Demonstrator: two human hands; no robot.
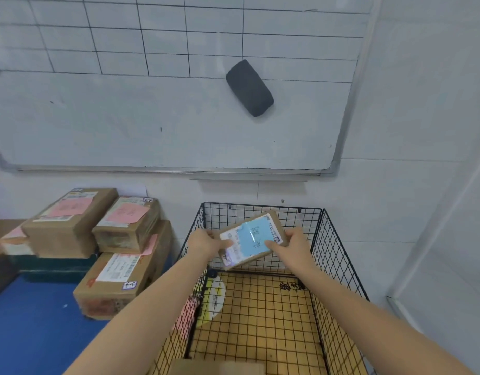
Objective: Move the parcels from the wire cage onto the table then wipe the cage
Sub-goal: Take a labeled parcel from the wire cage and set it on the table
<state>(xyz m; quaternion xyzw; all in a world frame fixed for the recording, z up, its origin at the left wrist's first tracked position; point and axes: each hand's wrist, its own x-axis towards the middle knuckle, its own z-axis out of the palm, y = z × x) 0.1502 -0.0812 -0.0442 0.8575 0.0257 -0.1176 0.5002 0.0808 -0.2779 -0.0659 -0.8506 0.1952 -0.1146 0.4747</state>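
We see one parcel (251,239) held in the air over the far end of the cage (341,255), clear of its floor and tilted so that its 1 o'clock corner rides highest. It is a small brown carton with a white label and a blue note under glossy tape. The left hand (206,243) is clamped on its 9 o'clock end, thumb pressed on the top face and fingers curled round the edge. The right hand (295,246) is clamped on its 3 o'clock end, thumb lying on the corner of the blue note. Both bare forearms reach in from 6 o'clock. The cage is black wire with an open top, sits at 5 o'clock in the view and backs against the white wall. Its floor is a yellow-brown board (260,318) with dark characters printed toward its 1 o'clock corner. By the cage's 9 o'clock wall we see a round white and yellow disc (215,297); we cannot tell whether it lies inside the wire. At 6 o'clock a blurred brown carton (217,368) shows at the frame's edge. At 8 o'clock is the blue counter (30,326), bearing a stack (119,280) of brown parcels just beside the cage, two upper ones with pink notes. At 12 o'clock hangs a whiteboard (125,125) ruled with a black grid, with a dark eraser (249,87) stuck to it.
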